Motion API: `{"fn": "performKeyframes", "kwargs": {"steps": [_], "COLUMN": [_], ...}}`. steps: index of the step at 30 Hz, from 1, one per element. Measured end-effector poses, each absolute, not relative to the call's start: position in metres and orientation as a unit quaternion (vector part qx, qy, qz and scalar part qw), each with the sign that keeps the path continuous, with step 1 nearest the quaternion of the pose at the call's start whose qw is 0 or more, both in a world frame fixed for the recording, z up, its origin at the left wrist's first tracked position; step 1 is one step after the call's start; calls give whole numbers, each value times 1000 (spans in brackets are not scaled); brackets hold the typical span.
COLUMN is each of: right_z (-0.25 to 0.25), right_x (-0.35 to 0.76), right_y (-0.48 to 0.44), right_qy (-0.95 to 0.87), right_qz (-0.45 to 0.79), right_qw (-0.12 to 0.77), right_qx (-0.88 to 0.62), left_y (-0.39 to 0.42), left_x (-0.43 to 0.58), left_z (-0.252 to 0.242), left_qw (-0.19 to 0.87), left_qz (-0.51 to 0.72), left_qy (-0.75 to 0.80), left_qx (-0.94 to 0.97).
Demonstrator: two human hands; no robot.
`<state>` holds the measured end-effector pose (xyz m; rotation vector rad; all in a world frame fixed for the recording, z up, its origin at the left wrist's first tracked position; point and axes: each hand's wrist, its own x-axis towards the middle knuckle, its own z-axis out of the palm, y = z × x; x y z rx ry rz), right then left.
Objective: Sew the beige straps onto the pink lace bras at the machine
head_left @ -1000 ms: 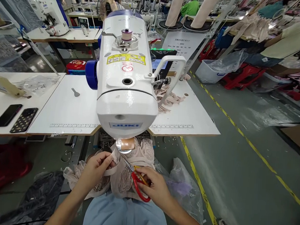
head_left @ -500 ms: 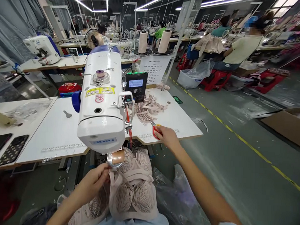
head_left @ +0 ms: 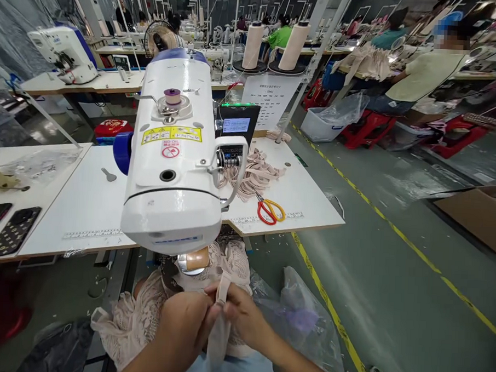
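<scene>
Close together in front of my lap, my left hand [head_left: 188,320] and my right hand [head_left: 242,314] both pinch a beige bra strap [head_left: 224,289]. One end of the strap stands up above the fingers and the band hangs below them. Beige lace bras [head_left: 135,318] lie under and behind my hands, partly hidden by them. Just beyond is the white sewing machine [head_left: 169,193], whose head covers its needle area. Scissors [head_left: 271,210] with red and yellow handles lie on the table, touched by neither hand.
A heap of beige straps [head_left: 256,175] lies on the white table [head_left: 312,211] beside the control panel [head_left: 236,125]. Two phones [head_left: 13,233] rest at the left. Clear plastic bags [head_left: 304,314] are on the floor at right. A co-worker [head_left: 425,78] sits further back.
My right hand has let go of the scissors on the table and come back to the strap. My left hand has moved right and nearer to me, away from the machine.
</scene>
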<state>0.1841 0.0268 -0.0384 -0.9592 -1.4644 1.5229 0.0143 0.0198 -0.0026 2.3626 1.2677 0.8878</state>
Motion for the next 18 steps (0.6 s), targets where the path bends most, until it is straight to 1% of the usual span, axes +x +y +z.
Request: {"fn": "performKeyframes", "kwargs": {"steps": [2,4,5,6,8,11,13,15,18], "right_z": [-33,-25,-21,-16,-10,-7,-7,-6,-2], "right_x": [178,174,172,171,170,170,172,172,169], "right_y": [32,41,48,55,71,99,115,128,143], "right_qy": [-495,-476,-483,-494,-522,-573,-603,-624,-644], "right_qz": [618,600,589,579,562,501,461,447,437], "right_qw": [435,454,460,463,456,430,416,416,418], "right_qx": [-429,-455,-456,-453,-452,-486,-500,-487,-468], "left_y": [22,26,28,30,33,37,40,43,48], "left_x": [23,28,29,28,22,8,1,-4,-7], "left_z": [0,2,4,5,6,2,-2,-5,-7], "left_qw": [271,368,390,389,336,218,149,90,38], "left_qz": [328,345,353,359,360,352,346,329,285], "left_qy": [502,548,562,576,606,643,616,576,581], "left_qx": [753,668,639,623,625,645,692,742,762]}}
